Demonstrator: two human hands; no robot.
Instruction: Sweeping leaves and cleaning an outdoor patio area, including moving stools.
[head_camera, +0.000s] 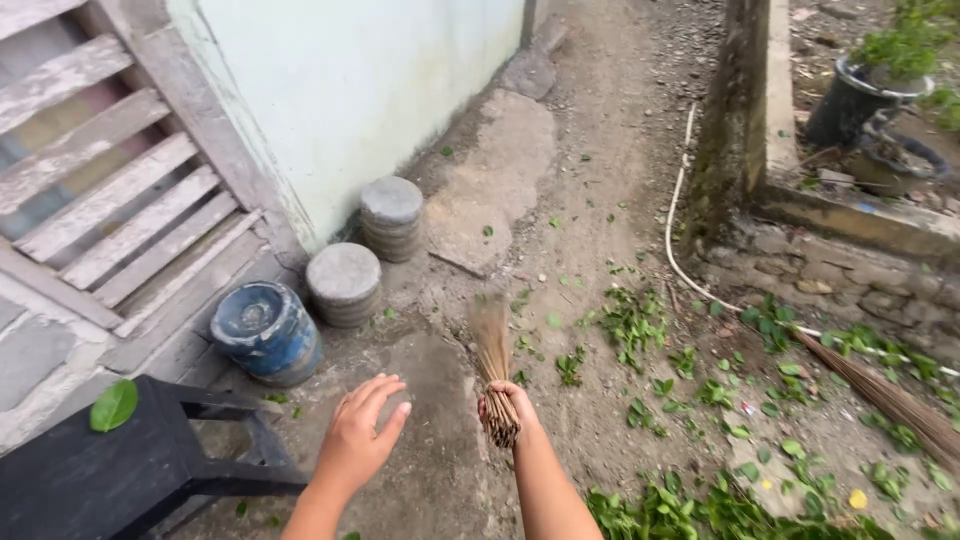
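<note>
- The right hand (503, 400) is low in the middle of the frame. Its fingers are shut tight around a stick broom (493, 370).
- The broom is a thin bundle of brown sticks. It points up the frame from the fist, and its far tip looks blurry above the dirt ground (590, 180).
- The left hand (362, 432) is just to the left of the right hand. It is open, with the fingers spread, and it holds nothing. It hovers over a patch of grey concrete.
- Up and left of the left hand a blue can (266, 330) lies on its side.
- Next to the can are two stacks of round grey stone discs (344, 283), close to the pale wall (360, 80).
- In the lower left corner is a black bench (90, 470) with one green leaf (114, 405) on top.
- In the upper left is a worn wooden gate (110, 200).
- Lots of small green leaves (700, 400) lie on the ground at the right and bottom of the frame.
- A second broom (880, 395) lies at the right edge, with a white hose (675, 230) running past it.
- In the upper right, a black pot with a plant (860, 95) sits behind a low stone wall (850, 270).
</note>
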